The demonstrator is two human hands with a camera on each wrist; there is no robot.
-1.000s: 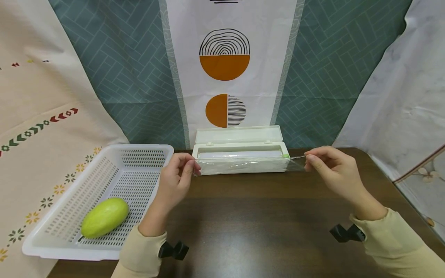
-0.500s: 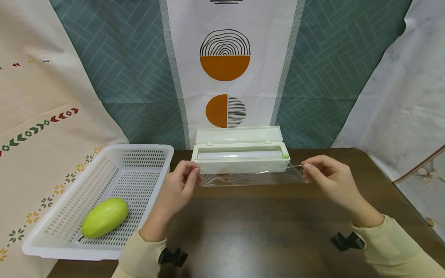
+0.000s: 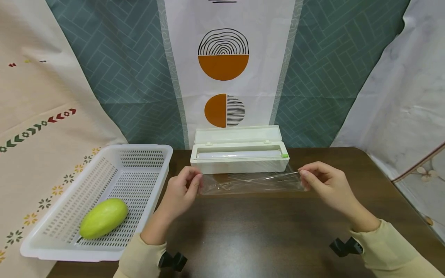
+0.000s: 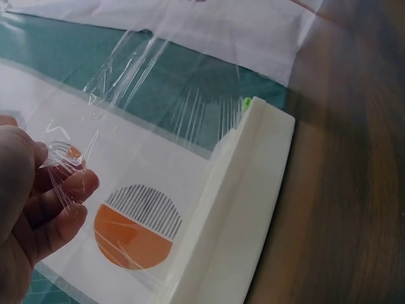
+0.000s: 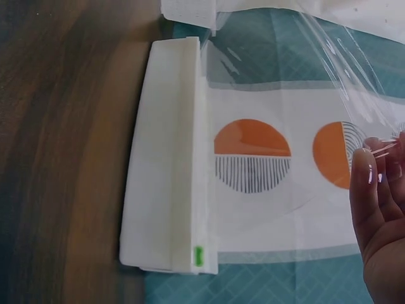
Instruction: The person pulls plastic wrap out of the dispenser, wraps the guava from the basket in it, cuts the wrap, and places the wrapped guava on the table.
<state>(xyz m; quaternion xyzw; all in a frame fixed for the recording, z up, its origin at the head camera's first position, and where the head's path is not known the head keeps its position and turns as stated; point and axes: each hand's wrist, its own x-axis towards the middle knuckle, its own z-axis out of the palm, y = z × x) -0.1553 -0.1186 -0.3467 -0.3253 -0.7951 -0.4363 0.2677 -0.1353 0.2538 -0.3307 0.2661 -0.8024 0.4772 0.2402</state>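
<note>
In the head view, a sheet of clear plastic wrap stretches between both hands in front of a white wrap dispenser box. My left hand pinches the sheet's left corner between thumb and fingers. The opposite corner is pinched by my right hand. The dispenser's lid stands raised at the back, and the roll shows inside. From the left wrist view, the film runs from the box edge, near a green slider, up to the hands.
At the left stands a white perforated basket holding a green mango-like fruit. Printed cloth hangs behind the brown table. A pale curtain borders the table's right side.
Both hands have drawn back toward the body and lower, pulling more wrap out of the dispenser. The film now hangs over the table in front of the box. Basket and fruit stay put.
</note>
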